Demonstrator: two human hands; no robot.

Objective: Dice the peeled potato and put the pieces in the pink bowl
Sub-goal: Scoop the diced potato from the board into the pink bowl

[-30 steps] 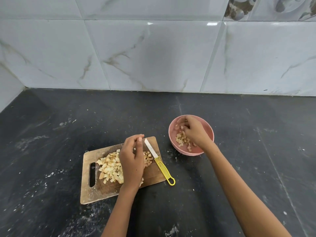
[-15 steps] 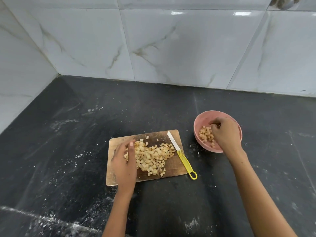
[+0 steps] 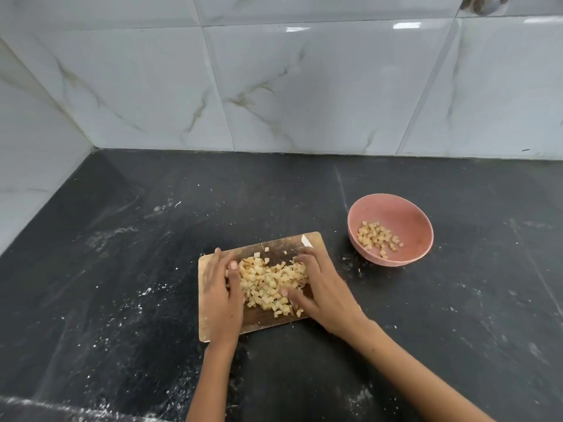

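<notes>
Pale potato dice (image 3: 271,284) heaped on the wooden board (image 3: 262,321), cupped between left hand (image 3: 221,295) and right hand (image 3: 323,295), fingers relaxed, gripping nothing; pink bowl (image 3: 420,226) lies beyond the right hand, nearer it

— What am I getting on your feed around the work area?

— I'm seeing a dark stone tabletop (image 3: 152,269) running into a corner, with pale dusty smears and white specks lying across it. A back wall (image 3: 304,86) of glossy white tiles with brownish marble veins is rising behind it.

— And the left?

— A side wall (image 3: 27,166) in the same tile is meeting it there. Light is glinting off the upper tiles (image 3: 406,25) as bright reflections.
</notes>
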